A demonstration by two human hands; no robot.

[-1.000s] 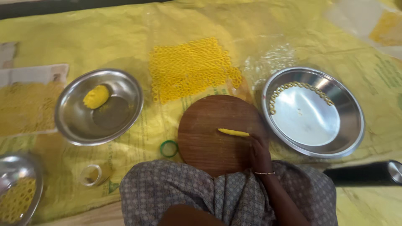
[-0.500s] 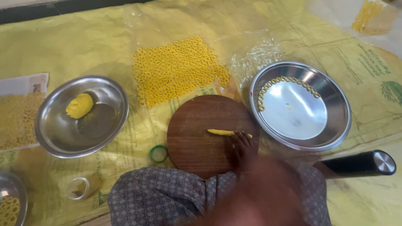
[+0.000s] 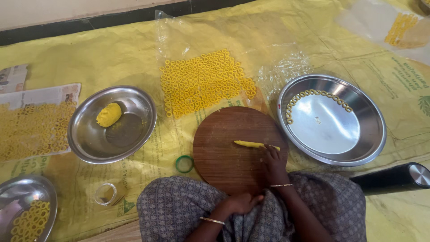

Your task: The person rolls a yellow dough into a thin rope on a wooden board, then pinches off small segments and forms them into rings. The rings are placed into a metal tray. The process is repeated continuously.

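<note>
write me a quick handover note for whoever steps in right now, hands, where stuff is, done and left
Right hand: fingertips on the end of a thin yellow dough strip lying on the round wooden board. Open, not gripping.
Left hand: resting in the lap on the patterned cloth, holding nothing.
Dough lump sits in the left steel bowl.
Done: many yellow rings laid out on the plastic sheet, and a short arc of rings along the rim of the right steel plate.
Left: the strip is not yet shaped into a ring; the lump is unused; most of the right plate is bare.
</note>
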